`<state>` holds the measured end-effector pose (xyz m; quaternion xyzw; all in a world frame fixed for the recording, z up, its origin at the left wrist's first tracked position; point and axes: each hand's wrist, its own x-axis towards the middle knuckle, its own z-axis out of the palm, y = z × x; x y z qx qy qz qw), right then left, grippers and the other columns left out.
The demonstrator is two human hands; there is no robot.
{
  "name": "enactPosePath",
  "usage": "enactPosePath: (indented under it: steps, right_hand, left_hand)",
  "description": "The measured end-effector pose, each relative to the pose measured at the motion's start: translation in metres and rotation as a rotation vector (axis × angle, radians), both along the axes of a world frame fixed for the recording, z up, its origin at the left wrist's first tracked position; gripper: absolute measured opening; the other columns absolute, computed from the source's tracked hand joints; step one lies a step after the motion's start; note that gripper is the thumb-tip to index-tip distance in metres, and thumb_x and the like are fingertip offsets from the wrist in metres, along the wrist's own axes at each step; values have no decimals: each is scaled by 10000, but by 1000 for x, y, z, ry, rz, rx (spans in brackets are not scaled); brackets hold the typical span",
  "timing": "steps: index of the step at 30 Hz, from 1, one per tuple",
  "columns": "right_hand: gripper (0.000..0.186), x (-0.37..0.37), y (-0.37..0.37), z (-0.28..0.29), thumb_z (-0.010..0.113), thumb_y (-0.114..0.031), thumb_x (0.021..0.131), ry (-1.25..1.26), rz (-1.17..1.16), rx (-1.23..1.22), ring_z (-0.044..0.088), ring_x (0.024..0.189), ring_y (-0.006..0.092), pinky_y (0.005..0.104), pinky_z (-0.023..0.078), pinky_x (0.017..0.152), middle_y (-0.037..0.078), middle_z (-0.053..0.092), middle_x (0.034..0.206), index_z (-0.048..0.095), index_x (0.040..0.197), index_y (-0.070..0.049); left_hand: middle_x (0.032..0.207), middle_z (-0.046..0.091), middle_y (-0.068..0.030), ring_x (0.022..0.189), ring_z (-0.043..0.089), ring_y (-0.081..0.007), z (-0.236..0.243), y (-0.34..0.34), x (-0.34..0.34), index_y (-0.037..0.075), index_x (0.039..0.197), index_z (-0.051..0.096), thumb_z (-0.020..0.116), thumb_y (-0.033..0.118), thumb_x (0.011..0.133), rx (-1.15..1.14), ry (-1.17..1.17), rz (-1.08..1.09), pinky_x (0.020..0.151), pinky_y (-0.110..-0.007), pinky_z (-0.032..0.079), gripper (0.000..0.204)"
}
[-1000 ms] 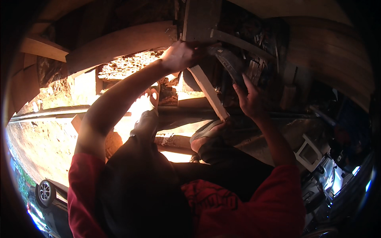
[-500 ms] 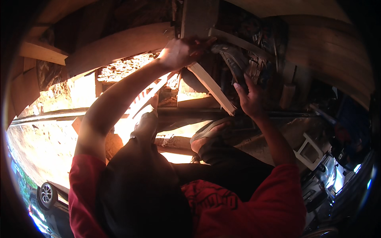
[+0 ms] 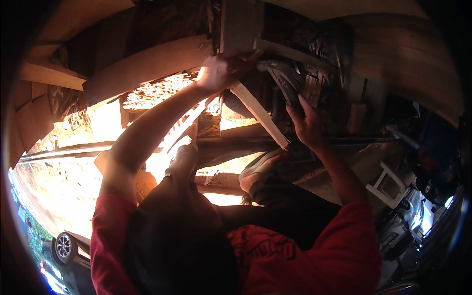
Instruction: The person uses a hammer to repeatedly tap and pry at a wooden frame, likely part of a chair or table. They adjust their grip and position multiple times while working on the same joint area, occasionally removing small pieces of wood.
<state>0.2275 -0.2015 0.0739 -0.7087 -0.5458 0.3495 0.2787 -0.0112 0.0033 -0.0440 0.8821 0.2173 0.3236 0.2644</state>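
Note:
My left hand (image 3: 219, 72) reaches far forward and is closed over the upper end of a pale wooden strip (image 3: 260, 114). Its fingers point to the right and lie in deep shadow. The strip slants down to the right and ends in a rough, splintered tip. My right hand (image 3: 307, 123) is wrapped round the lower end of a dark, curved hand tool (image 3: 285, 81) with a hammer-like outline; shadow hides its exact kind. The tool's thick upper end is close to my left fingertips. Whether it touches the strip I cannot tell.
Behind my left hand a wide plank (image 3: 147, 66) runs across, with sunlit shavings below it. An upright board (image 3: 241, 27) stands ahead. My feet, one in a sandal (image 3: 260, 164), are under the work. A pale frame (image 3: 388, 184) lies at right; a car wheel (image 3: 65, 247) shows lower left.
The view has shifted slightly. The tool and my right hand are tilted a little differently, and the strip's lower tip sits slightly further left and lower. Both hands keep their holds.

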Motion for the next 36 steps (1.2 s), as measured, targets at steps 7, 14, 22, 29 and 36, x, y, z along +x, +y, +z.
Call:
enactPosePath:
  steps: [7,14,22,29,36]
  right_hand:
    - [459,-5,4,-9,733,-182,1043,-10,44,62,778,1125,363,397,588,950,268,773,1173,642,1417,67]
    - [487,-2,-3,-28,745,-191,1033,-134,94,190,778,1061,414,421,602,901,286,768,1138,631,1424,76]
    - [487,0,-4,-36,737,-188,1037,-169,120,171,779,961,425,446,602,798,266,764,1068,628,1460,30]
    - [477,2,-3,-38,752,-165,1023,-178,119,221,784,941,420,439,608,794,267,770,1059,639,1436,45]
    - [469,5,-3,-39,754,-155,1018,-284,163,229,777,854,426,433,607,739,264,764,1004,647,1430,44]
  left_hand:
    - [982,750,-28,792,771,-216,-5,-6,4,158,1022,835,800,105,835,-91,-116,54,649,-375,636,197]
    - [1000,756,-33,837,777,-243,-11,-4,0,182,1118,840,822,135,837,-165,-133,35,649,-386,625,286]
    - [1098,787,-59,864,779,-268,-11,-4,0,193,1223,830,814,145,837,-81,-58,55,707,-412,649,389]
    - [1127,789,-51,903,784,-271,-18,-3,-3,194,1204,832,808,183,880,-23,-11,39,741,-410,657,325]
    - [1165,788,-43,934,785,-277,-18,-3,-2,192,1195,830,795,179,904,-18,-57,43,762,-407,657,294]
